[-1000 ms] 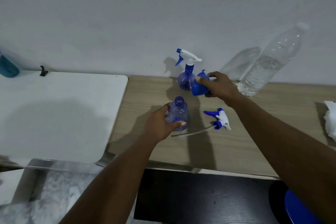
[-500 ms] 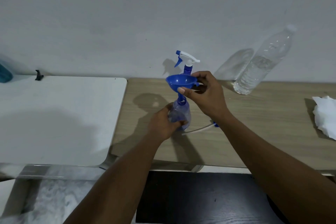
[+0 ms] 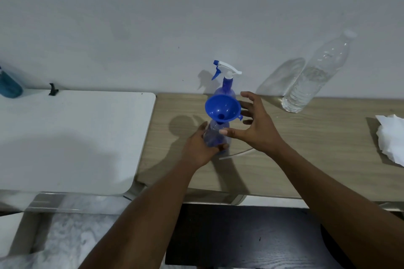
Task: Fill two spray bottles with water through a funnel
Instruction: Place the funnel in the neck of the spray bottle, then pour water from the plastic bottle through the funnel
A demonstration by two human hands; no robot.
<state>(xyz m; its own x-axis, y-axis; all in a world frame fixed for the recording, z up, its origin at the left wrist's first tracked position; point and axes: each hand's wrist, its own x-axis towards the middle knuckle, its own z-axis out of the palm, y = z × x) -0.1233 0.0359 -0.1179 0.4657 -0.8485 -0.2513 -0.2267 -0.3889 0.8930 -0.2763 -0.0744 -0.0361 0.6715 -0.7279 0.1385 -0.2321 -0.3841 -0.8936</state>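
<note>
blue funnel (image 3: 222,109) seated in open spray bottle (image 3: 215,136) | capped spray bottle (image 3: 226,82) behind, upright

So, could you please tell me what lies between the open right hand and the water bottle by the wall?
In the head view, only bare wooden table separates the right hand from the water bottle.

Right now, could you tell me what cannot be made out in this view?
- Removed spray head: hidden behind the right hand; only its tube shows.
- Open bottle: water level unreadable, wrapped by the left hand.
- Teal object: cut off by the left edge.
</note>
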